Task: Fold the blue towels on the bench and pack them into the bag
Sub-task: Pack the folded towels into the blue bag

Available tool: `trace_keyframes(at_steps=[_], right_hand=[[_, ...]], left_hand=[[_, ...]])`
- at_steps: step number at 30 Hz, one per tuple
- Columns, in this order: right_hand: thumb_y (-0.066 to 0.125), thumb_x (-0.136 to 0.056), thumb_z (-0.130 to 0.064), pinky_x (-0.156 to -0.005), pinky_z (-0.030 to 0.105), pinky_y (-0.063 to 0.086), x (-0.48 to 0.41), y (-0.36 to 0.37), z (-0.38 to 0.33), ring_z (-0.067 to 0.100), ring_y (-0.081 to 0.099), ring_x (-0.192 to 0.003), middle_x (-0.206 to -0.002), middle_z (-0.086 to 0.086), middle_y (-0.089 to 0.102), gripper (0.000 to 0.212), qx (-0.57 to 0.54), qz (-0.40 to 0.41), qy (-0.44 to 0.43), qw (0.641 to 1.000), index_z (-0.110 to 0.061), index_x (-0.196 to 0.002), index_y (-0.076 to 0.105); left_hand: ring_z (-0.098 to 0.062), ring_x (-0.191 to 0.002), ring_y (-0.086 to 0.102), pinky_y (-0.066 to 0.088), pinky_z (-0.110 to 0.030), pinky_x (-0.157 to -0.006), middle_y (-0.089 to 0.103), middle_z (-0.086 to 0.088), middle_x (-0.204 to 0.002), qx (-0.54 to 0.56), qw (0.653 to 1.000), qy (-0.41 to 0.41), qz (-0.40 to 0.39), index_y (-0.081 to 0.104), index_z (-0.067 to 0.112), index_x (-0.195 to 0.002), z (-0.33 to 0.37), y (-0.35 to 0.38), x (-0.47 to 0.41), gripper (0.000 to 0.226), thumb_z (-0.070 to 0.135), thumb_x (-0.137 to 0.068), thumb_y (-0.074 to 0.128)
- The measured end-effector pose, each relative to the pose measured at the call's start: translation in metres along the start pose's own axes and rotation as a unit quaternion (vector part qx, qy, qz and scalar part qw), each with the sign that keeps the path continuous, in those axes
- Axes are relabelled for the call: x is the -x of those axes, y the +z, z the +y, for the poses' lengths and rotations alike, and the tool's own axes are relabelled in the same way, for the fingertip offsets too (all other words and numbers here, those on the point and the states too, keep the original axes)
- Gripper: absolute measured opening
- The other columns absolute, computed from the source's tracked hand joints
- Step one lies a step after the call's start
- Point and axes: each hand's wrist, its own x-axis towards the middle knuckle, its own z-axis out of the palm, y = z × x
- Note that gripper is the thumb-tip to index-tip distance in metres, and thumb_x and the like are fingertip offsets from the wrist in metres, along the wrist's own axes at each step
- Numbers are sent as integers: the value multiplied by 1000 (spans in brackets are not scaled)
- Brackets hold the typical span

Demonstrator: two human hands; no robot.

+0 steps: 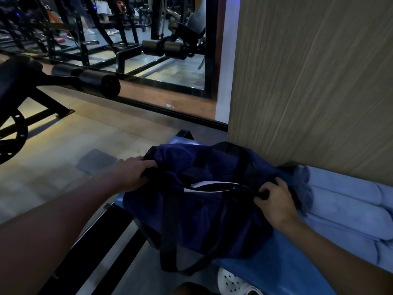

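A dark navy bag (pixel 204 211) with black straps lies on the blue padded bench (pixel 274 265). My left hand (pixel 133 174) grips the bag's left end near its top. My right hand (pixel 274 204) pinches the bag's top edge at the right, beside a slightly parted zipper opening that shows a white lining. Light blue towels (pixel 348 207) lie rolled or folded on the bench to the right of the bag, against the wall. One bag strap hangs over the bench's front edge.
A wood-grain wall panel (pixel 308 81) rises right behind the bench. A mirror (pixel 148 50) at the back reflects gym machines. A black machine with padded rollers (pixel 93 81) stands at the left. A white perforated clog (pixel 236 282) shows at the bottom.
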Motion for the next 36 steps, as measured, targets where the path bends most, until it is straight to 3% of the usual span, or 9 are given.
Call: trace_keyframes(at_steps=[8, 11, 15, 18, 21, 25, 28, 32, 36], right_hand=[[74, -76, -6, -98, 20, 29, -2, -27, -22, 27, 41, -133, -144, 19, 43, 12, -37, 61, -84, 994, -9, -78, 63], [74, -75, -5, -92, 16, 32, 0, -49, -38, 22, 50, -122, -134, 17, 54, 14, -50, 78, -119, 989, -10, -73, 61], [75, -72, -5, -84, 7, 23, 12, -92, -62, 23, 49, -127, -131, 19, 56, 10, -50, 110, -140, 983, -6, -75, 66], [74, -73, -6, -87, 8, 25, 25, -130, -72, 18, 48, -128, -134, 16, 55, 10, -69, 121, -159, 977, -9, -73, 65], [74, -71, -8, -93, 15, 29, 40, -173, -71, 13, 46, -130, -139, 10, 52, 23, -87, 145, -180, 969, -24, -66, 59], [72, -72, -4, -93, 17, 31, 69, -240, -47, 9, 50, -122, -138, 2, 52, 24, -74, 170, -203, 961, -23, -70, 60], [71, -73, 0, -92, 14, 30, 96, -294, -11, 6, 51, -113, -136, 1, 54, 19, -44, 200, -194, 959, -17, -76, 64], [69, -74, 3, -91, 11, 30, 134, -362, 47, 7, 51, -109, -128, -4, 55, 19, -15, 240, -158, 958, -15, -79, 65], [70, -77, 2, -87, 10, 30, 174, -428, 121, 9, 50, -107, -120, -8, 52, 18, 9, 278, -100, 955, -14, -81, 64]], left_hand=[[-26, -76, 60, 45, -32, -66, 63, -2, -80, 155, 976, -19, 153, 58, 20, -86, 10, -40, 36, 19, 17, -77, 75], [-23, -74, 60, 49, -33, -67, 63, -4, -77, 172, 968, -29, 181, 59, 17, -87, 14, -67, 58, 17, 15, -79, 74], [-14, -70, 60, 41, -13, -58, 64, -4, -74, 198, 954, -29, 221, 59, 15, -86, 23, -107, 87, 17, 10, -79, 74], [-20, -72, 62, 42, -17, -61, 64, -2, -72, 198, 946, -16, 256, 59, 14, -85, 41, -138, 104, 17, 11, -80, 75], [-10, -73, 61, 44, -21, -59, 65, 2, -76, 222, 937, -8, 270, 59, 21, -89, 68, -167, 118, 17, 16, -83, 74], [-4, -74, 59, 43, -11, -61, 66, 4, -79, 240, 922, 22, 303, 60, 21, -93, 118, -193, 124, 19, 17, -82, 75], [-16, -80, 60, 46, -29, -75, 65, 7, -80, 250, 916, 51, 310, 59, 24, -93, 172, -204, 117, 22, 20, -80, 77], [-19, -78, 56, 37, -28, -70, 57, 8, -76, 258, 903, 112, 326, 58, 22, -91, 262, -207, 98, 25, 18, -77, 78], [-6, -70, 53, 38, -24, -60, 56, 15, -75, 297, 890, 182, 296, 53, 31, -85, 367, -199, 79, 26, 22, -77, 76]])
